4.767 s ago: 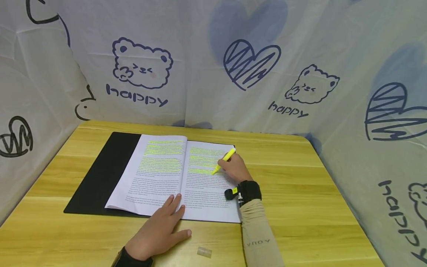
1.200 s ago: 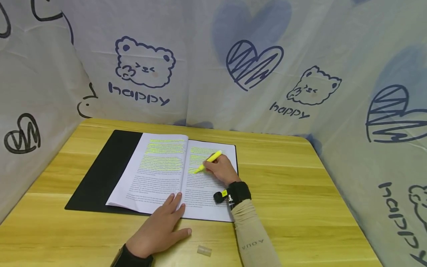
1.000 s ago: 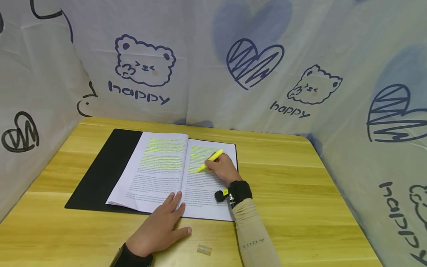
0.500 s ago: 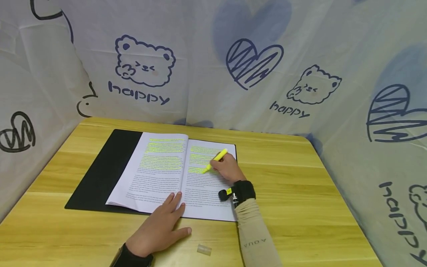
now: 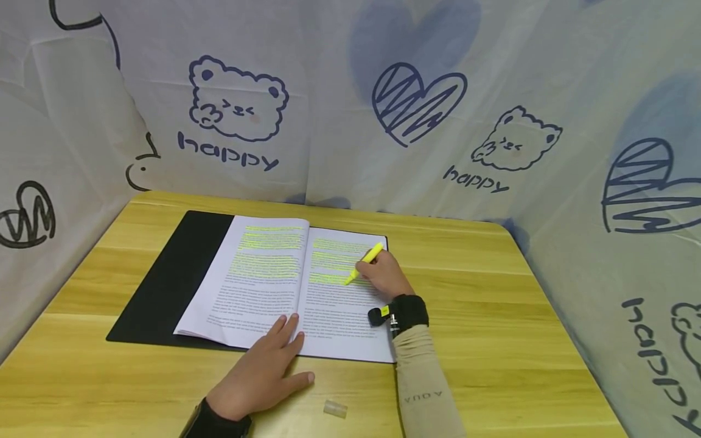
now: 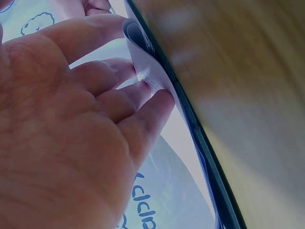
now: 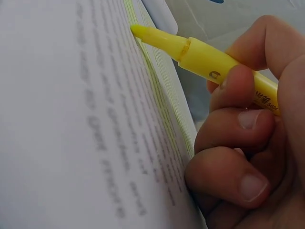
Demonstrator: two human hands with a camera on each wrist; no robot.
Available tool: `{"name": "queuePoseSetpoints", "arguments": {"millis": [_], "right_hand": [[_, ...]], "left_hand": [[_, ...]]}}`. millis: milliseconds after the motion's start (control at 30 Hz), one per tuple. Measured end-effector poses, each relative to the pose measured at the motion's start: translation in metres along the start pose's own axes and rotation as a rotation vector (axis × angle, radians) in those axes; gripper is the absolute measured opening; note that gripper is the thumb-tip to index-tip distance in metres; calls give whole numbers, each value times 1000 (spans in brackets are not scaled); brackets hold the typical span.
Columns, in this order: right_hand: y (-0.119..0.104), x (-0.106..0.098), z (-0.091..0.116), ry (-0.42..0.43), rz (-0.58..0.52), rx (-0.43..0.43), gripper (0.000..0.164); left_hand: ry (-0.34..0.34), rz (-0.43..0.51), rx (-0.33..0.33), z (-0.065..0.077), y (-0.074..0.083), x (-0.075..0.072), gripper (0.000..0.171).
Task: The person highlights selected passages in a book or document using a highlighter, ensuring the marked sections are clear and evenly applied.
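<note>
A stack of printed pages (image 5: 342,334) lies open in a black folder (image 5: 170,274) on the table. Yellow highlighting covers the upper lines of both pages. My right hand (image 5: 387,275) pinches a yellow highlighter (image 5: 366,263) between thumb and fingers. In the right wrist view the highlighter's tip (image 7: 138,31) touches a line of text on the right page. My left hand (image 5: 260,377) rests with spread fingers at the lower fold of the pages. In the left wrist view its fingertips (image 6: 162,102) touch the curved paper near the folder's edge.
A small translucent cap (image 5: 335,409) lies on the wooden table (image 5: 482,340) near its front, right of the left thumb. Printed white cloth (image 5: 328,121) hangs around the table's back and sides.
My right hand has slid rightward along a text line with the highlighter over the last second, after being at the line's left part. The left hand has stayed in place.
</note>
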State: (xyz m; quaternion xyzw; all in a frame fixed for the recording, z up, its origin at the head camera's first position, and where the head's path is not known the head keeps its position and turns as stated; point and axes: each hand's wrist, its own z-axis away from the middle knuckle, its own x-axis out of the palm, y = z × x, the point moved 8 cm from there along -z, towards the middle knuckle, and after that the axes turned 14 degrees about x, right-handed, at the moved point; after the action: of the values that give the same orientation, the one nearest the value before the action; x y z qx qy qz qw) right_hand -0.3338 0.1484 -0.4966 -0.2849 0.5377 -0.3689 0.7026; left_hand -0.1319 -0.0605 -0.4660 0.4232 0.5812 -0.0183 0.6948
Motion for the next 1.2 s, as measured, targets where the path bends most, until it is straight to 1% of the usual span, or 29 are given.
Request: {"name": "queuePoseSetpoints", "arguments": {"millis": [267,433,667,933,1200], "right_hand": [[5,-7,-2,20,3,40,21],[8,-11,-1,25,-11,43,20],[15,-18,-1,43,-5,107,22],[21,-29,1,61,-10,100,22],[31,-37,0,90,-15,154,24]], "left_hand": [[-3,2,-5,0,-1,0,76],[-1,9,-4,1,0,-1,76],[2,12,1,1,0,-1,75],[2,11,5,1,-1,-1,76],[-4,13,-2,1,-3,1,77]]}}
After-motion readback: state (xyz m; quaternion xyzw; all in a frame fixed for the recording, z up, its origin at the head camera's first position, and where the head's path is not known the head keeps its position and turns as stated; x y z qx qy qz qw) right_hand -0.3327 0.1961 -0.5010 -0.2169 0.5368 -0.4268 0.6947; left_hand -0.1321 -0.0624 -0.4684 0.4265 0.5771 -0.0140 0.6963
